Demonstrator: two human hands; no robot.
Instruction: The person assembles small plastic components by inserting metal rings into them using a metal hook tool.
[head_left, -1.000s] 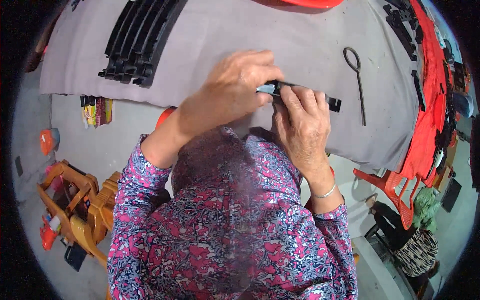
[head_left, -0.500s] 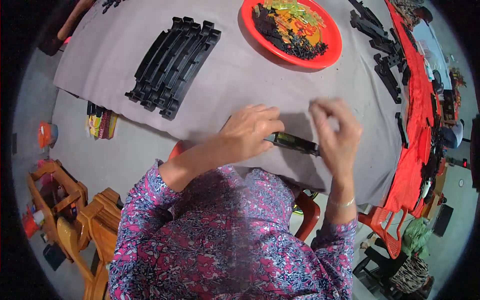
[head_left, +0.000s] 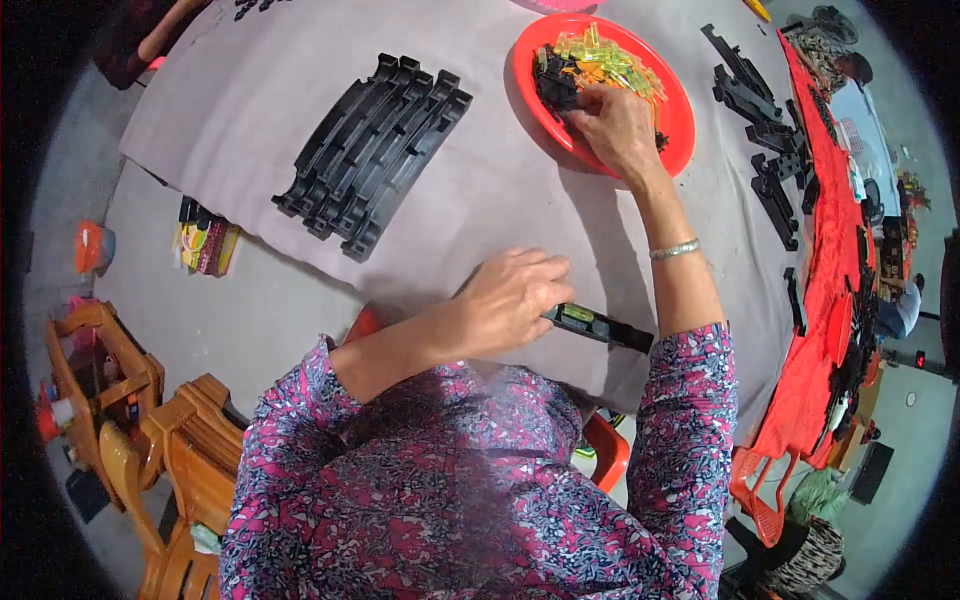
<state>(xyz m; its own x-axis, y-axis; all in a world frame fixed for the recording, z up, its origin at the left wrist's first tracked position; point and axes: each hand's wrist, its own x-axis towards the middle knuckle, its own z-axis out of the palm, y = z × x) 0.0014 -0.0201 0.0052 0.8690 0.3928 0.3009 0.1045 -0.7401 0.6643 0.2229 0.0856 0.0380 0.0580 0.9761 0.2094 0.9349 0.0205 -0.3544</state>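
Note:
My left hand [head_left: 515, 300] is wrapped round one end of a black spirit level [head_left: 605, 328], which lies low over the near edge of the cloth. A yellow-green vial [head_left: 578, 313] shows in its body beside my fingers. My right hand [head_left: 618, 125] reaches over the rim of a red plate [head_left: 683, 140], fingertips pinched together at a heap of small black plastic parts [head_left: 553, 80]. Whatever the fingertips hold is hidden. Several clear yellow-green vials [head_left: 610, 58] lie on the far side of the plate.
A row of black level bodies [head_left: 375, 155] lies side by side at the left of the grey tablecloth [head_left: 480, 200]. More black bodies [head_left: 770, 140] are scattered along the right edge, by a red cloth [head_left: 808, 330]. Wooden chairs [head_left: 190, 440] stand at lower left.
My right hand has moved from beside the level's free end, away from me, into the red plate. My left hand still holds the level, whose vial now shows more clearly.

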